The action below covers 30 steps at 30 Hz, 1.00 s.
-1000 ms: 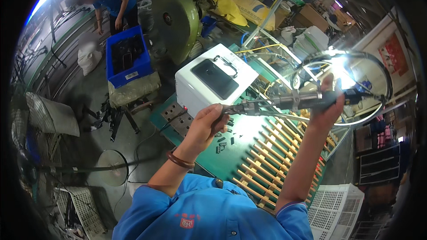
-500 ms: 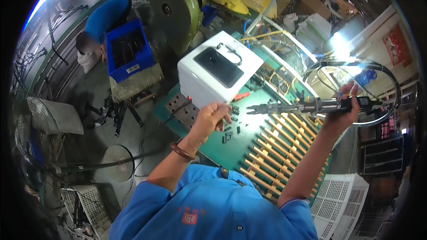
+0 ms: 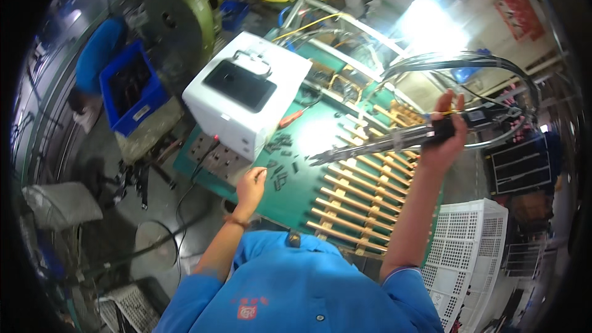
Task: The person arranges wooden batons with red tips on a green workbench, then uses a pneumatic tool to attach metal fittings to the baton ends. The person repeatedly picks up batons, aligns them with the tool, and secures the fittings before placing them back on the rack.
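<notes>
My right hand (image 3: 445,137) is wrapped round the rear grip of a long metal jawed tool (image 3: 382,143) with hoses at its back end. The tool's narrow tip points left, over the green tabletop (image 3: 295,200). Near the table's front left edge, below the white box-shaped machine (image 3: 246,98), my left hand (image 3: 251,186) is closed with thumb and fingertips together. Whatever it may pinch is too small to make out. Several small black parts (image 3: 280,179) lie loose between my left hand and the tool's tip.
A wooden slatted rack (image 3: 357,200) covers the table's right side. A red-handled tool (image 3: 291,118) lies beside the machine. A power strip (image 3: 213,157) sits at its foot. White perforated crates (image 3: 459,253) stand at right. Another person bends by a blue bin (image 3: 132,89) at far left.
The whole view has shifted, so the machine and table appear farther left. My left hand has moved slightly nearer to me. The right hand still holds the jawed tool, now tilted more downward to the left.
</notes>
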{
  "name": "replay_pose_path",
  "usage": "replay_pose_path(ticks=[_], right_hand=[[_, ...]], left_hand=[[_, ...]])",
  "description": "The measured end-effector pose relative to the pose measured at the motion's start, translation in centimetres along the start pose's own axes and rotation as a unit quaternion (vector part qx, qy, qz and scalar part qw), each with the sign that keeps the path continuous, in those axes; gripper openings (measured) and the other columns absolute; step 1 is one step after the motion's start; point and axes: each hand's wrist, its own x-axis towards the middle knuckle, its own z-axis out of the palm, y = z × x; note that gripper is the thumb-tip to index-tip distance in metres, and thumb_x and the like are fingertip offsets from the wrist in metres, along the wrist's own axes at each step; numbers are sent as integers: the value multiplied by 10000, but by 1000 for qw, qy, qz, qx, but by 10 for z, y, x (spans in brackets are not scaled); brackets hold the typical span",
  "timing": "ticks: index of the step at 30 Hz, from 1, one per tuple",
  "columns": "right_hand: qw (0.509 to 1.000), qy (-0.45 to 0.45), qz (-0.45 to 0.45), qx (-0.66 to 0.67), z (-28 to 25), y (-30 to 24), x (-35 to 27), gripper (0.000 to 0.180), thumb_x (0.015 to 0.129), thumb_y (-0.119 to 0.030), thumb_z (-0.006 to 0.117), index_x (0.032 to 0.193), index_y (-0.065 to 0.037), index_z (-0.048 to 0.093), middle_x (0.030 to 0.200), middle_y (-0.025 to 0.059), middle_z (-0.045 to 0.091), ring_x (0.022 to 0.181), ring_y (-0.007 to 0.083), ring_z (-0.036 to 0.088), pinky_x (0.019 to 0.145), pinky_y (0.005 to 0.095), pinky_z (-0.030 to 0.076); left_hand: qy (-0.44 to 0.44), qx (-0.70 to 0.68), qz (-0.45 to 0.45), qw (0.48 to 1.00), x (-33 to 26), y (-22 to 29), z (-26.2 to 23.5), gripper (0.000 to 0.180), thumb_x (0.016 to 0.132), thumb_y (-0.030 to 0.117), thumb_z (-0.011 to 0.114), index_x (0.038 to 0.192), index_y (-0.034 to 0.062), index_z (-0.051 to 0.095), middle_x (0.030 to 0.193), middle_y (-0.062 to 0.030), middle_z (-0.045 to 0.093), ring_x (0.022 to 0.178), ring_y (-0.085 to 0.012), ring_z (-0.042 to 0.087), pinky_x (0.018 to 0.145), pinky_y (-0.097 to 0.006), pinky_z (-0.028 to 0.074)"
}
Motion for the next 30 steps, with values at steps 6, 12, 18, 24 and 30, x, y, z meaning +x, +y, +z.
replay_pose_path(ticks=[6,12,18,24,30], right_hand=[[999,28,-6,34,15,0,6,627,848,-48,484,1406,-89,203,1286,202,460,1198,285,484,709,302,564],[999,24,1,46,18,-1,12,603,848,-62,495,1390,-76,230,1257,193,470,1189,285,491,719,306,585],[999,13,7,36,28,0,5,531,859,-64,484,1349,-68,278,1270,184,465,1198,279,484,737,312,572],[999,-11,-5,40,23,-1,6,648,861,-74,463,1417,-89,130,1310,206,439,1215,294,469,764,307,553],[998,-27,-47,24,29,0,-8,710,834,-36,460,1453,-110,119,1407,168,365,1286,265,398,741,306,523]], left_hand=[[-217,-462,-48,859,30,179,-45,429,979,358,419,1171,-5,539,953,-92,651,839,-151,622,808,-297,475],[-224,-445,-4,867,22,220,-76,390,976,353,431,1096,-7,520,879,-90,641,767,-130,611,740,-277,488],[-228,-543,-119,799,31,214,-79,228,941,274,529,882,54,528,725,-33,585,619,-94,534,599,-223,447],[-195,-518,-124,824,30,220,-79,242,953,286,500,845,70,494,695,-15,543,585,-75,483,570,-228,437],[-190,-540,-157,805,27,219,-64,270,965,320,473,816,94,475,656,19,472,548,-63,437,539,-242,430]])
